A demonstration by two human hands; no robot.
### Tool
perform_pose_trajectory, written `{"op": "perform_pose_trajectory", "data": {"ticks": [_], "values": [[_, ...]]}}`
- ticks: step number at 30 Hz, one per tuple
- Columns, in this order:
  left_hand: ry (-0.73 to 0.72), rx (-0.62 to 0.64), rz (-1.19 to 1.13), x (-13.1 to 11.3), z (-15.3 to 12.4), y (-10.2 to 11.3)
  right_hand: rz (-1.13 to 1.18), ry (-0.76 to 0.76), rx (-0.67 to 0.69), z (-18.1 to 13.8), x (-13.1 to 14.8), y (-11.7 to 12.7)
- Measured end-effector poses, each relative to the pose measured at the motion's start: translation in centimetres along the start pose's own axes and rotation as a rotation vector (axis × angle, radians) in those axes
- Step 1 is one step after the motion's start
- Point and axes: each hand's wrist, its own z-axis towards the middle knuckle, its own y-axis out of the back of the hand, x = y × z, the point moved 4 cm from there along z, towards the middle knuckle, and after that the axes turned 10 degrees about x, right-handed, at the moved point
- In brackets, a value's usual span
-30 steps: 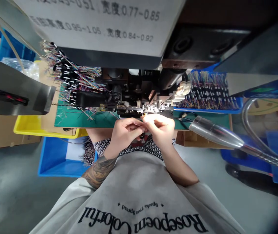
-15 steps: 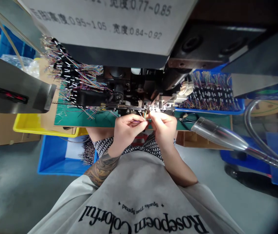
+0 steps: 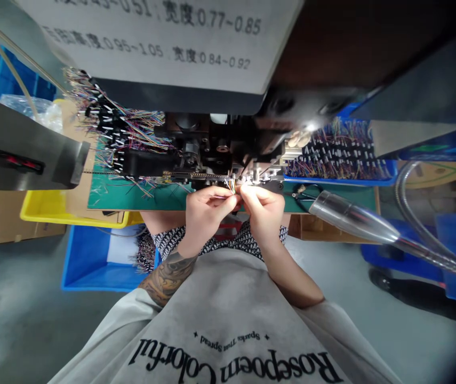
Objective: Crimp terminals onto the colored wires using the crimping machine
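A small bundle of thin multicoloured wires (image 3: 232,185) fans upward between my hands, just in front of the machine's working point. My left hand (image 3: 207,213) pinches the bundle between thumb and fingers. Close beside it, my right hand (image 3: 266,213) has its thumb and fingertips pressed together at a wire; the wire's end is hidden. Both hands are at the front edge of the green mat (image 3: 159,201). Directly behind them is the dark press-like machine (image 3: 222,144), with a metal strip (image 3: 204,175) running in from the left.
Heaps of black-sleeved wire bundles (image 3: 111,125) lie left of the machine. More fill a blue tray (image 3: 343,182) on the right. Cutters (image 3: 305,196) and a clear nozzle (image 3: 351,217) on a flexible metal hose sit right. Yellow (image 3: 36,210) and blue bins (image 3: 87,266) stand lower left.
The view has shifted slightly. The wires stand a little more spread above my left fingers. The bright glare at the working point has dimmed, and a bright spot shows farther right. Both hands keep their pinch.
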Motion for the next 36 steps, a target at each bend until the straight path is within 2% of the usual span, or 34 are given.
{"op": "perform_pose_trajectory", "data": {"ticks": [8, 14, 24, 29, 36], "values": [[-0.015, 0.038, 0.001, -0.62, 0.12, -0.52, -0.085, 0.072, -0.102, -0.26, 0.45, 0.49], [-0.050, 0.019, 0.024, -0.70, 0.07, -0.46, -0.013, 0.042, -0.103, 0.36, 0.29, 0.57], [-0.002, 0.010, -0.002, -0.02, 0.24, -0.22, 0.015, 0.060, -0.104, -0.14, 0.09, 0.20], [-0.002, 0.023, 0.007, -0.42, 0.13, -0.41, -0.027, 0.106, -0.084, -0.51, 0.22, 0.31], [-0.040, 0.033, -0.025, -0.57, 0.09, -0.67, -0.045, 0.074, -0.101, 0.16, 0.57, 0.79]]}}
